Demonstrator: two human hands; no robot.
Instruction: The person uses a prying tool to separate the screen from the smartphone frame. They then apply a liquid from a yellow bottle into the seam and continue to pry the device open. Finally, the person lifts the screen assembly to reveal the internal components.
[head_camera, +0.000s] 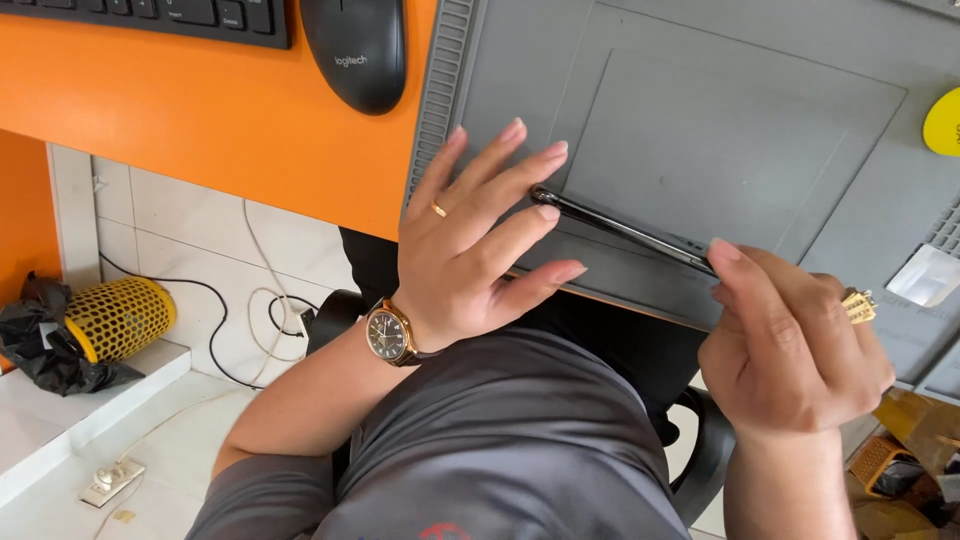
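Observation:
A thin black phone (620, 228) stands on its edge on a grey work mat (740, 130) and I see it side-on. My left hand (465, 250), with a wristwatch and a gold ring, has its fingers spread. Its index and middle fingertips close around the phone's left end. My right hand (790, 350), wearing a large gold ring, pinches the phone's right end between thumb and fingers. The phone's screen and back are hidden at this angle.
The mat lies on an orange desk (200, 120) beside a black mouse (355, 50) and a black keyboard (170, 15). A yellow disc (943, 122) and a small white piece (925, 275) sit at the mat's right. Below are a yellow mesh bin (120, 318), cables and a power strip (112, 482).

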